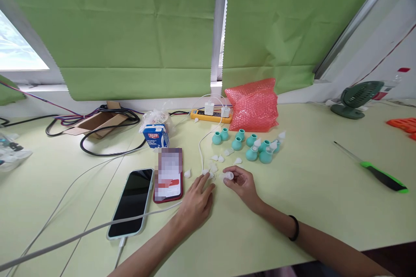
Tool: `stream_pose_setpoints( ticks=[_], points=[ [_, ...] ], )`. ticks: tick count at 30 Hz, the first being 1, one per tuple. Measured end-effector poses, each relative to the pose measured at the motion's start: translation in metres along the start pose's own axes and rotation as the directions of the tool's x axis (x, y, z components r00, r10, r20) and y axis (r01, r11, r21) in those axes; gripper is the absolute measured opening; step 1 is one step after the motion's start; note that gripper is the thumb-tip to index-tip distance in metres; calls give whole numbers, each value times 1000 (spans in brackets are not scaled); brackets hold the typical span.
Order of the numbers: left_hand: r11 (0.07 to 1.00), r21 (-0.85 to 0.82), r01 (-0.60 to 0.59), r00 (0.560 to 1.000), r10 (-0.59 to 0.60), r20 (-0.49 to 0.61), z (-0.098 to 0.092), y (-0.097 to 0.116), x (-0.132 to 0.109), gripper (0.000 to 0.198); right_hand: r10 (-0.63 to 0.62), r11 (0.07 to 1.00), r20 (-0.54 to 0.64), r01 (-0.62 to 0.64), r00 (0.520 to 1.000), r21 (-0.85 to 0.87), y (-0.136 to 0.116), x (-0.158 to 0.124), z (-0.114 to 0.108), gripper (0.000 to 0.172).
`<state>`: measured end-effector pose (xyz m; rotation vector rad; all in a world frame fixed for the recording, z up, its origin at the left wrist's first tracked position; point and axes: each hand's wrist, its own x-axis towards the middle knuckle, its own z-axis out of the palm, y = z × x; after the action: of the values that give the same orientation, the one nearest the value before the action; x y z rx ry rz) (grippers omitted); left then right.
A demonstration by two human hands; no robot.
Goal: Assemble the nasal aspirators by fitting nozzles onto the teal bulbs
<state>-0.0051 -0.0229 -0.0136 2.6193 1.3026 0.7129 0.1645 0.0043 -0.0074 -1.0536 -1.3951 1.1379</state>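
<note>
My right hand (pixel 244 185) pinches a translucent white plastic nozzle (pixel 228 175) between thumb and fingers, just above the table. My left hand (pixel 197 197) lies low over the table with its fingers stretched out, the fingertips touching a small white plastic tip (pixel 206 172). Loose white tips (pixel 213 167) are scattered in front of both hands. Beyond my right hand stand several round teal rubber bulbs (pixel 236 143) with open necks. A few of them carry clear nozzles, such as the teal bulb (pixel 265 157) nearest me.
Left of my left hand lie a red-cased phone (pixel 168 197) and a black-screened phone (pixel 130 203) with cables. Behind are a blue milk carton (pixel 156 136), a yellow power strip (pixel 211 117) and a pink bubble-wrap bag (pixel 253 106). To the right lie a screwdriver (pixel 383 177) and a green fan (pixel 355 97).
</note>
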Motion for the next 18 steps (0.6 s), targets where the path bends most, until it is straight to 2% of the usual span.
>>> stream_pose_setpoints(
  ticks=[6, 11, 14, 18],
  points=[
    [996, -84, 4, 1000, -5, -12, -3, 1, 0, 27, 63, 997, 2, -63, 998, -46, 1, -1, 2, 19],
    [986, -169, -4, 999, -1, -35, -2, 1, -1, 25, 83, 996, -25, -84, 996, -17, 5, 0, 3, 24],
    [974, -225, 28, 999, -37, -38, -3, 4, -1, 26, 84, 996, -20, -84, 996, 7, 5, 0, 4, 24],
    [978, -202, 54, 997, -64, -43, -6, 7, -1, 35, 83, 996, 20, -83, 996, 38, 5, -1, 5, 23]
  ],
)
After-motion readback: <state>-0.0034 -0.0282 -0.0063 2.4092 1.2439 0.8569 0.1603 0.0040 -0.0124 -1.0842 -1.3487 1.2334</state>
